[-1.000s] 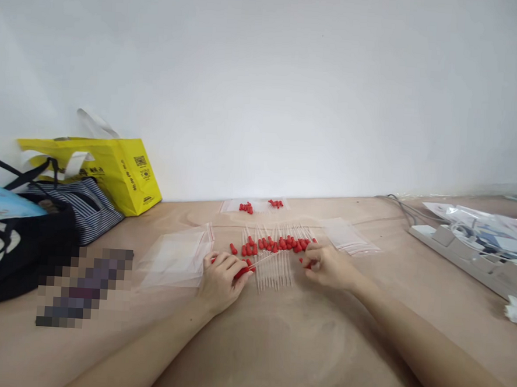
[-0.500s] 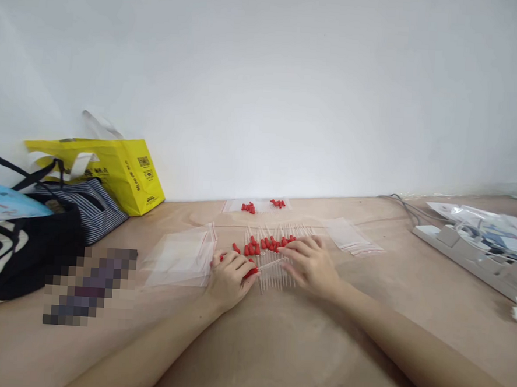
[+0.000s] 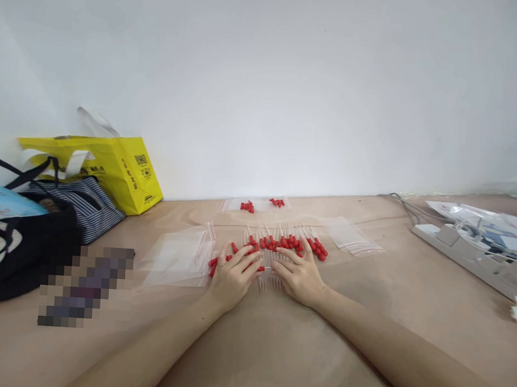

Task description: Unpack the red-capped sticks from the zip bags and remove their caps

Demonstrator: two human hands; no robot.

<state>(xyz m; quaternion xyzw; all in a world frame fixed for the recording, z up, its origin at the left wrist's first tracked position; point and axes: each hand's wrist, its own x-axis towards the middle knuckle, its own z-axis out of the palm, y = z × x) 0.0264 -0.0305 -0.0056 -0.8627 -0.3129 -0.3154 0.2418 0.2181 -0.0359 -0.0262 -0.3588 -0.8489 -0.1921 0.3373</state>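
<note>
My left hand (image 3: 231, 280) is closed with its fingertips on a red rubber bulb (image 3: 261, 269). My right hand (image 3: 300, 276) pinches a thin clear tube (image 3: 268, 269) that meets this bulb, so the two look like a dropper held level between my hands. Whether the tube sits inside the bulb is too small to tell. Below and between the hands lies a row of clear tubes (image 3: 270, 285) on the table. Several loose red bulbs (image 3: 290, 242) are heaped just beyond my fingers, and a few more lie left of my left hand.
Clear zip bags lie at left (image 3: 178, 256) and right (image 3: 354, 235). Another bag (image 3: 262, 205) with red bulbs is by the wall. A yellow bag (image 3: 132, 177) and a black bag (image 3: 58, 234) stand left; a white power strip (image 3: 469, 253) is at right.
My right hand has moved left and nearer to me, closer to my left hand. Red bulbs it covered now show. The tube, slanted before, now lies level against the bulb.
</note>
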